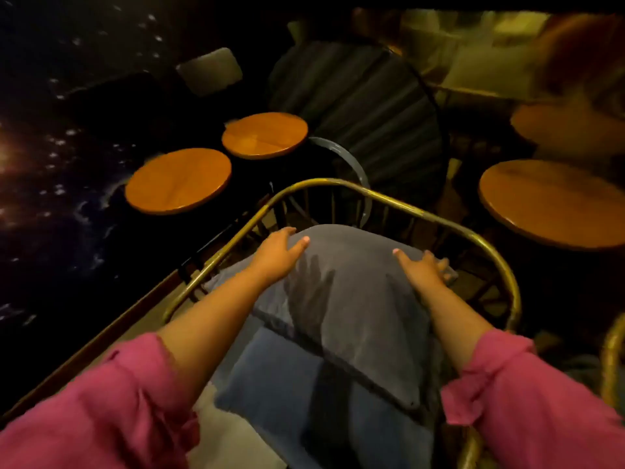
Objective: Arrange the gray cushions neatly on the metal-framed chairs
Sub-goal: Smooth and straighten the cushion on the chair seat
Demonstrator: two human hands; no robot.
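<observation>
A plump gray cushion (351, 292) leans against the curved back of a brass-coloured metal-framed chair (382, 198). Under its near edge lies a flatter blue-gray seat cushion (304, 394). My left hand (280, 248) grips the upper left corner of the gray cushion, thumb on its front face and fingers curled over the top. My right hand (422, 269) holds the upper right corner the same way, its fingertips hidden behind the cushion. Both forearms come out of pink sleeves.
Two round wooden tables (179, 181) (265, 135) stand beyond the chair at the left, another round table (554, 204) at the right. A dark ribbed chair (365, 106) sits behind the brass frame. A second brass rail (612, 353) shows at the right edge. The room is dim.
</observation>
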